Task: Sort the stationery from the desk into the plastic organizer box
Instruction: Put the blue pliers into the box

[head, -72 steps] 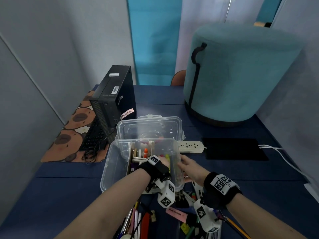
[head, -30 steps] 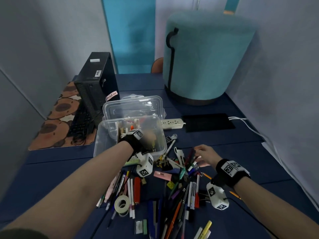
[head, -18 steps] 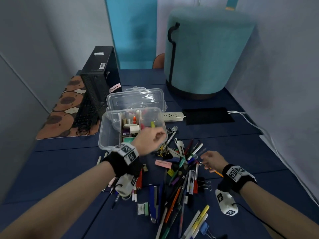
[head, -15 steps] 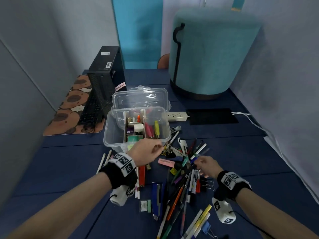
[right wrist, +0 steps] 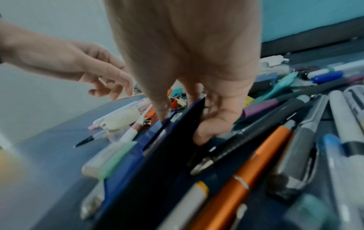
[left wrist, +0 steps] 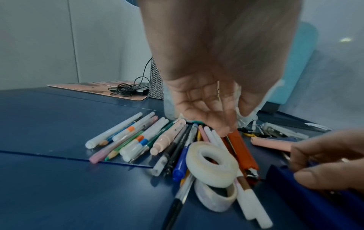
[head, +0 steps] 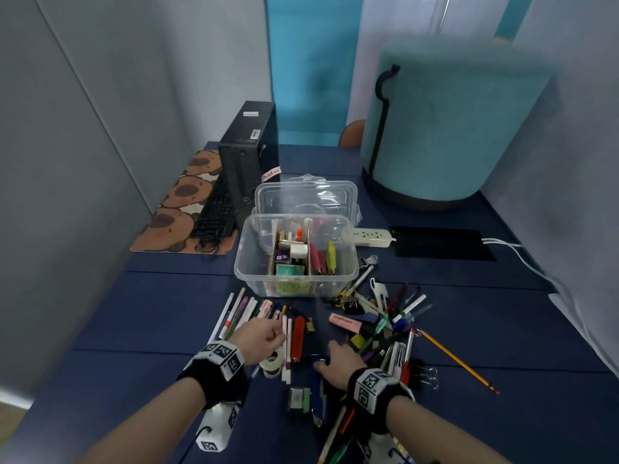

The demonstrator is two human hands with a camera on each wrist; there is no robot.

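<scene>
A dark blue bench (head: 502, 313) is strewn with pens, markers and clips. Toward its far side stands a clear plastic organizer box (head: 296, 254), open, with upright dividers; markers and small items already stand in its middle and right sections. Its clear lid (head: 306, 195) lies just behind it.

The left hand (head: 263, 336) hovers low over a row of pens (left wrist: 138, 137) near the front of the box, fingers relaxed and slightly spread, holding nothing. A roll of white tape (left wrist: 211, 161) lies just beside it, resting on a second roll.

The right hand (head: 338, 363) reaches down onto a long dark blue flat tool (right wrist: 157, 155), fingers and thumb curled around its edges. An orange pen (right wrist: 242, 179) and a black pen (right wrist: 246, 133) lie right beside that hand.

A computer tower (head: 248, 162), a white power strip (head: 371, 236) and a teal stool (head: 445, 128) sit farther back.
</scene>
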